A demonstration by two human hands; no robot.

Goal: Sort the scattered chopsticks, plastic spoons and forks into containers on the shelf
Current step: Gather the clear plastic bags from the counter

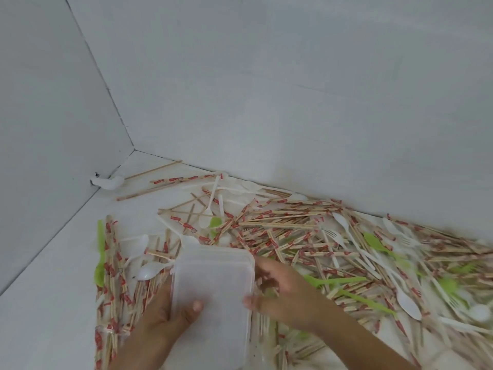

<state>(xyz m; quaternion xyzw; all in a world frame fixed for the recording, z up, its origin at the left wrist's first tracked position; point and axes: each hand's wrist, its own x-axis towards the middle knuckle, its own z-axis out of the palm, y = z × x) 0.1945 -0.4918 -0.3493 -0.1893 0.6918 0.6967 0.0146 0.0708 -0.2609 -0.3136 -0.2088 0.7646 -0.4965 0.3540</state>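
**Item: container (pixel 213 284).** A rectangular tub with rounded corners, in cloudy, translucent plastic with a smooth surface, is sitting low in the middle of the view, just above the litter of cutlery. Whether it is resting on the pile or hanging clear of it cannot be told.

**Grip.** The left hand (pixel 162 319) is holding the tub's left side, fingers wrapped round the edge and thumb pressing flat on the upper face. The right hand (pixel 282 287), blurred, is clasping the right edge, its thumb lying on top as well.

**Chopsticks (pixel 280 236).** Pale, thin, straight wooden sticks are lying criss-crossed in a thick heap to the right of the tub. A tidier row is running along its left. Many are wearing paper sleeves.

**Markings.** The sleeves are showing red print, too small to read.

**Plastic cutlery.**
- A white spoon (pixel 146 272), glossy and oval-bowled, is lying just left of the tub.
- A white fork (pixel 329 233) is lying among the sticks.
- A green spoon (pixel 373 243), lime-coloured, is lying further right.

**Setting.**
- The shelf floor (pixel 40 316) is matt white.
- The back wall (pixel 266 89) and side wall (pixel 40 102) are closing it in.
- A white lump (pixel 106 182) is sitting in the corner.
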